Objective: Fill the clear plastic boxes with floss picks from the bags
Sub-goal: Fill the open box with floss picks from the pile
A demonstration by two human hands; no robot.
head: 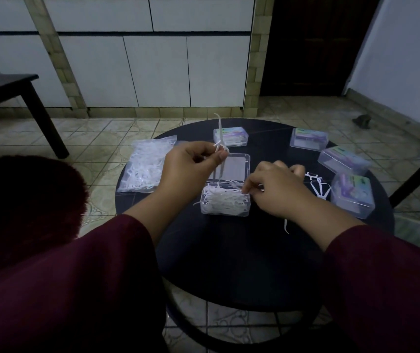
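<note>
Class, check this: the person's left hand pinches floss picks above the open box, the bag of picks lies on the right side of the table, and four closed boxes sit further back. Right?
Not quite. The head view shows the bag of picks on the left side of the table, not the right. The rest holds: the left hand pinches floss picks above the open box, with four closed boxes further back.

- Round black table (229, 250): stands on the tiled floor (96, 138).
- Dark rectangular side table (2, 85): far left, near the wall.
- White cabinet panels (152, 67): span the back wall.
- Dark doorway (313, 44): right of the panels.
- Small dark object (361, 121): on the floor, far right; identity unclear.
</note>
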